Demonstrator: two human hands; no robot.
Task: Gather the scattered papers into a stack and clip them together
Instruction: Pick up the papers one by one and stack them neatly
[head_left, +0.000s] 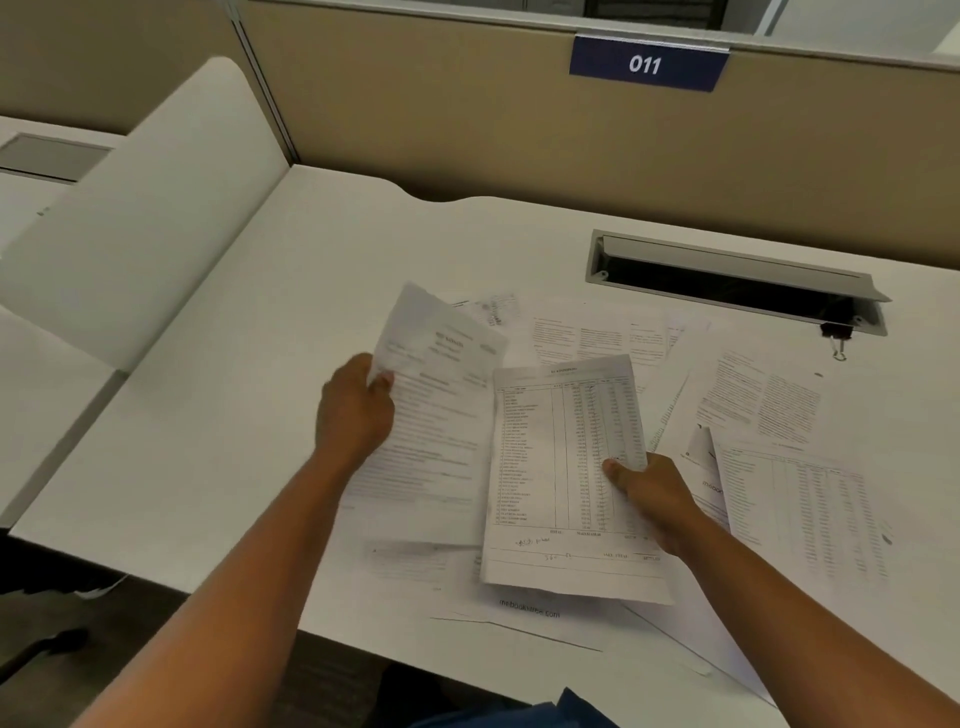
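Note:
My left hand (353, 410) grips a printed text sheet (436, 415) by its left edge, lifted off the white desk (249, 415). My right hand (654, 499) pinches a sheet with a table of figures (561, 467) at its right edge, thumb on top; this sheet overlaps the left one. Several other printed papers (763, 405) lie scattered flat on the desk around and beneath both held sheets. A black binder clip (836, 335) lies at the right end of the cable slot, away from both hands.
A grey cable slot (727, 278) with an open lid is set in the desk behind the papers. A beige partition (467, 119) with a blue "011" sign (647, 65) stands at the back. A white side divider (145, 208) rises at the left.

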